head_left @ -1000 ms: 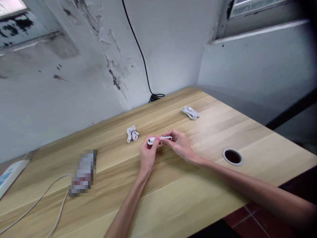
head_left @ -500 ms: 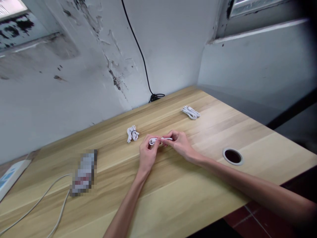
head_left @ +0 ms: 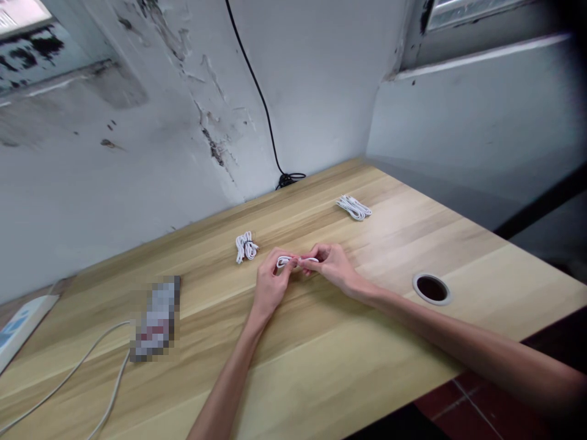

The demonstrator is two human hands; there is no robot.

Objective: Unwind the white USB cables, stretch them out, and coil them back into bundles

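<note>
Currently between the hands: a white cable bundle [head_left: 284,260], around the middle of the wooden worktop [head_left: 348,366], well in from its edges; whether it touches the wood cannot be told.
Left hand [head_left: 271,280]: thumb and fingers pinching the bundle's left part, with a loop showing beside the thumb.
Right hand [head_left: 335,269]: thumb and fingers pinching the right part, its fingertips close against the left ones.
Bundle's middle: the step in hand looks like fine fingertip work here; the fingers hide any tie.
Loops: the next move seems to call for the left pinch holding them gathered while the right fingertips work; slackening both grips together could let the coils spread.
Tied bundle [head_left: 248,247]: lying just beyond the left hand, toward the worktop's back edge, a dark tie around its waist.
Far bundle [head_left: 354,208]: toward the worktop's far corner, well apart from the hands; a tie cannot be made out.
Black cable [head_left: 288,180]: coiled at the back edge, near that same corner, and running up the wall.
</note>
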